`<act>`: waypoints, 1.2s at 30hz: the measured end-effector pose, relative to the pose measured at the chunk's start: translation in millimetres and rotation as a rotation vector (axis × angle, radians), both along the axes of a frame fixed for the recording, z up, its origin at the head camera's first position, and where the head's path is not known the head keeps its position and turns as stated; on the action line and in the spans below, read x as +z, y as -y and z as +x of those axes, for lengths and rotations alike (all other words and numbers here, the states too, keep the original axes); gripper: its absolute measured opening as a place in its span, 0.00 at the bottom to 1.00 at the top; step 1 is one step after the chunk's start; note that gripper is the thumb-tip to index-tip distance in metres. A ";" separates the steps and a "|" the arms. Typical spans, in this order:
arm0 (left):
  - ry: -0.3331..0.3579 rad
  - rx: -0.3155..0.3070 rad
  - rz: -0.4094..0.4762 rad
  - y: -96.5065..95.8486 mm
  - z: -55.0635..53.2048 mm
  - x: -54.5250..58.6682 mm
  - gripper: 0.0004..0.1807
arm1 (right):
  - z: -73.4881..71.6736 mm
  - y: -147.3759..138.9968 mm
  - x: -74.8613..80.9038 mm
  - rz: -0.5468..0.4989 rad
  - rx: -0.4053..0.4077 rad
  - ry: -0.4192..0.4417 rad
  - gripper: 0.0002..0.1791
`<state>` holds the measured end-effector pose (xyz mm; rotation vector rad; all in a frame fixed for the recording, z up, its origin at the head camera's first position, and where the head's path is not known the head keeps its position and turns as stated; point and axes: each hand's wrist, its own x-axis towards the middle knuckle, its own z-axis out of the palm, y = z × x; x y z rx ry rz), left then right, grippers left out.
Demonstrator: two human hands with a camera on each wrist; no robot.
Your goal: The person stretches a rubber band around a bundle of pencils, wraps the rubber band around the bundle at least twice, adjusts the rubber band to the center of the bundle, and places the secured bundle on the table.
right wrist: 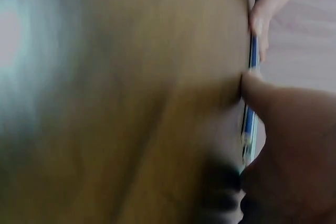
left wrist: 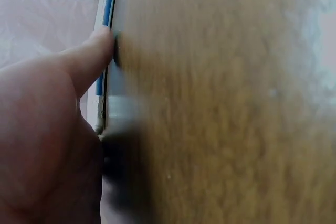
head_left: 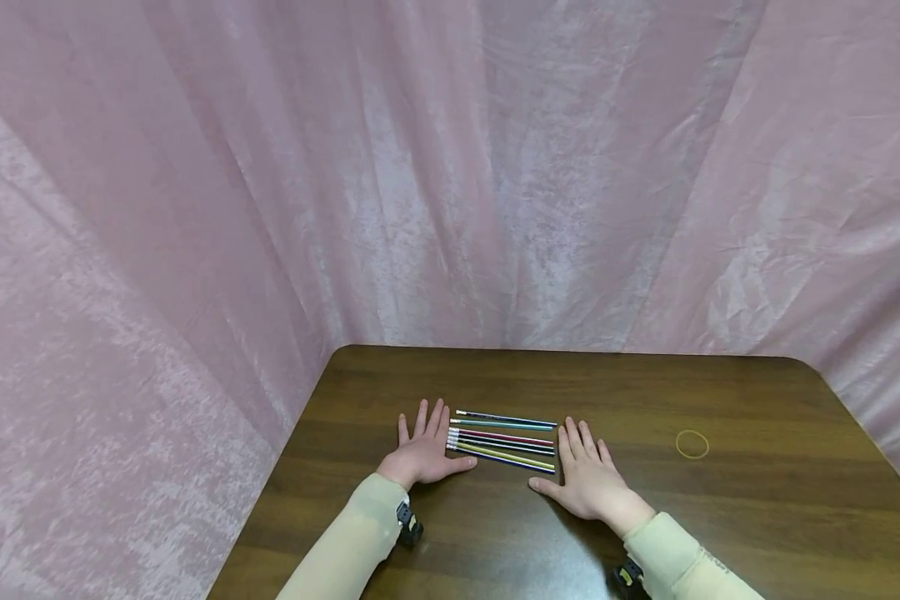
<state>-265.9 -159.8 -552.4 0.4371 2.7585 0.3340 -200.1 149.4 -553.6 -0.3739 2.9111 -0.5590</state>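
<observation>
Several pencils lie side by side on the table in the head view, among them a red pencil [head_left: 505, 437], a yellow pencil [head_left: 506, 457] and a dark pencil [head_left: 506, 417] at the far side. My left hand [head_left: 423, 454] rests at their left ends, fingers straight and spread, its thumb along the nearest pencils. At the right ends lies my right hand [head_left: 588, 482], its fingers extended forward and thumb pointing inward. A blue pencil [left wrist: 110, 1] shows beyond the thumb in the left wrist view. The right wrist view shows the blue pencil [right wrist: 254, 51] between both hands.
A thin yellow rubber band [head_left: 677, 443] lies on the brown wooden table [head_left: 765, 400], to the right of the right hand. Pink curtains [head_left: 435, 183] hang behind the table's far edge and along its left side.
</observation>
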 end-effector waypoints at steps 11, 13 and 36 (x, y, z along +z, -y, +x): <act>-0.022 -0.007 -0.009 -1.7 -6.2 -3.4 0.64 | -24.2 -15.8 -9.2 -0.082 0.110 -0.019 0.61; -0.016 -0.010 -0.011 -3.4 -6.7 -4.3 0.64 | -25.9 -17.3 -12.7 -0.104 0.118 -0.017 0.62; -0.015 -0.033 0.053 -0.5 -2.4 -7.9 0.63 | -29.4 -25.3 -30.5 -0.217 0.092 -0.070 0.63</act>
